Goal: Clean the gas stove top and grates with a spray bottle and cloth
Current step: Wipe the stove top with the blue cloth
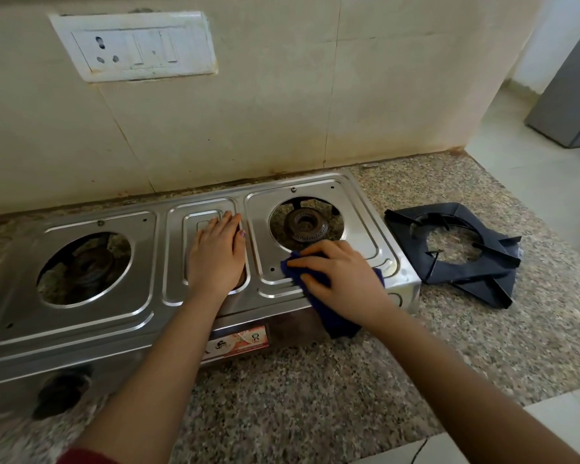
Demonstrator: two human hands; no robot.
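The table (315, 380) fills the btm & right of the frame, gray w/ specks. The stove top (21, 296) sits on it, across the left & middle, shiny steel, both round holes bare. The grates (482, 279) are off & stacked on the table just beside the stove, at the right.

The left hand (216, 252) lies flat on the stove's middle panel, fingers straight & loose, holding nothing. It looks like it keeps the stove from sliding. The right hand (342, 279) has its fingers bent over the blue cloth (335, 316), holding & pressing it on the right panel's front part, just below the right burner (303, 226). Part of the cloth hangs over the front edge.

No spray bottle in view.

Step in hand, prob.: wiping the right panel. To do it well: press firm, rub along the grooves, go round the hole rim, keep the cloth from snagging on the burner, then do corners & the left side. Grates look not yet wiped.
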